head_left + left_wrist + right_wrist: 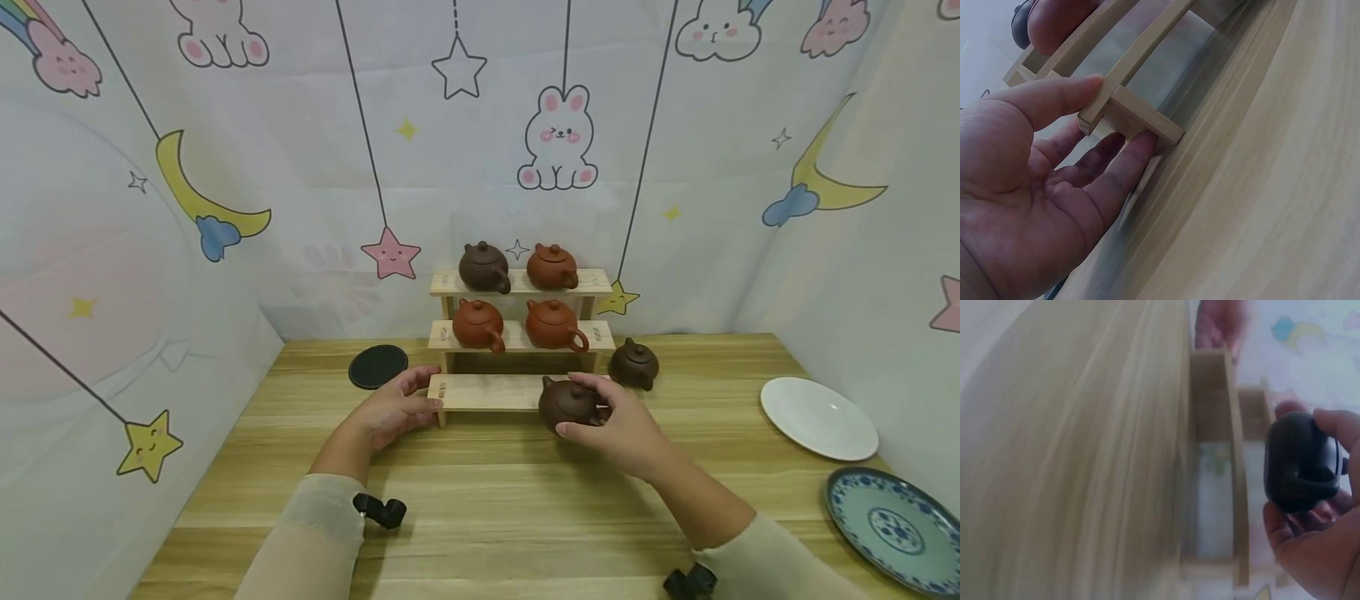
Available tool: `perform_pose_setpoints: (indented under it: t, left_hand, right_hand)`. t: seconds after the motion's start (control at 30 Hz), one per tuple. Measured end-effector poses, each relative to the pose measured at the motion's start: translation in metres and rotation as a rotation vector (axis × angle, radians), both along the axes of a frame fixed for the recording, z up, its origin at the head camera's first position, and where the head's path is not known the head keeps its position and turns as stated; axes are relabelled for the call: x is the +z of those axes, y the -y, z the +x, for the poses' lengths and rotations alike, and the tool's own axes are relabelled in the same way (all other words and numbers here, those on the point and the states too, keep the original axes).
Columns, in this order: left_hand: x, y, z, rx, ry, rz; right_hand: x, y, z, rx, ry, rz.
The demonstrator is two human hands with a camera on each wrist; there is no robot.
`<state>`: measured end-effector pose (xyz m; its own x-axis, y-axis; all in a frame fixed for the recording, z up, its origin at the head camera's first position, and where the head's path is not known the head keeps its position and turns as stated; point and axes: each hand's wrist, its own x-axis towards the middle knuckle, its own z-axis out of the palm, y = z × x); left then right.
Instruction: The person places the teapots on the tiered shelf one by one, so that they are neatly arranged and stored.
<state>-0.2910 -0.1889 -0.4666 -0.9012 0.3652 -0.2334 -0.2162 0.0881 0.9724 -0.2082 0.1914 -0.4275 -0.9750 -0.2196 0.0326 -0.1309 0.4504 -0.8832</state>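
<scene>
My right hand (628, 427) grips a dark brown teapot (564, 403) between thumb and fingers at the right of the lowest step, above the board in the right wrist view. My left hand (396, 408) holds the left end of the three-step wooden stand (487, 388); in the left wrist view its thumb touches the board and the fingers touch the leg. On the top step sit a dark teapot (482, 267) and a reddish teapot (551, 267). Two more reddish ones, a left teapot (476, 323) and a right teapot (550, 323), occupy the middle step.
Another dark brown teapot (634, 364) stands on the table right of the stand. A black round coaster (378, 367) lies to the left. Along the right side are a white plate (819, 418) and a blue-patterned plate (896, 529). A printed cloth (480, 150) hangs behind.
</scene>
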Motion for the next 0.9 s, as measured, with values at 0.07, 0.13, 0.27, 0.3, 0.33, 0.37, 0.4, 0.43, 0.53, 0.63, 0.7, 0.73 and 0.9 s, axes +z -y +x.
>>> perform_pose_setpoints:
  t: [0.07, 0.13, 0.27, 0.3, 0.33, 0.37, 0.4, 0.43, 0.53, 0.63, 0.7, 0.73, 0.9]
  left_hand:
    - [0.000, 0.000, 0.000, 0.001, 0.000, -0.002]
    - [0.001, 0.000, 0.000, 0.002, 0.000, -0.005]
    - [0.001, 0.000, 0.000, -0.002, -0.003, -0.006]
    - [0.001, 0.000, 0.000, -0.003, -0.005, -0.006]
    - [0.000, 0.001, 0.000, -0.004, -0.006, -0.006]
    - [0.000, 0.001, 0.000, -0.006, -0.006, -0.007]
    - [0.000, 0.001, 0.000, -0.007, -0.008, -0.008]
    - [0.000, 0.001, 0.000, -0.008, -0.009, -0.008]
    - [0.000, 0.001, 0.000, -0.010, -0.012, -0.009]
    - [0.000, 0.001, -0.001, -0.011, -0.017, -0.010]
    - [0.000, 0.000, -0.001, -0.011, -0.018, -0.012]
    - [0.000, 0.000, -0.001, -0.013, -0.018, -0.012]
    - [0.001, 0.000, 0.000, -0.011, -0.014, -0.012]
  right_hand:
    - [0.000, 0.013, -0.002, 0.002, -0.010, 0.010]
    - [0.002, 0.026, -0.004, 0.009, -0.017, 0.018]
    - [0.005, 0.049, -0.008, 0.030, -0.016, 0.006]
    - [0.005, 0.054, -0.010, 0.034, -0.013, 0.000]
    - [0.005, 0.059, -0.012, 0.039, -0.008, -0.010]
    - [0.005, 0.063, -0.013, 0.043, -0.004, -0.013]
    - [0.004, 0.068, -0.016, 0.049, -0.001, -0.016]
    - [0.004, 0.071, -0.018, 0.053, 0.000, -0.018]
    - [0.003, 0.082, -0.024, 0.058, -0.003, -0.019]
    - [0.003, 0.092, -0.029, 0.050, -0.015, -0.004]
    - [0.004, 0.098, -0.032, 0.044, -0.025, 0.005]
    - [0.004, 0.101, -0.033, 0.043, -0.029, 0.010]
    - [0.004, 0.112, -0.038, 0.046, -0.042, 0.036]
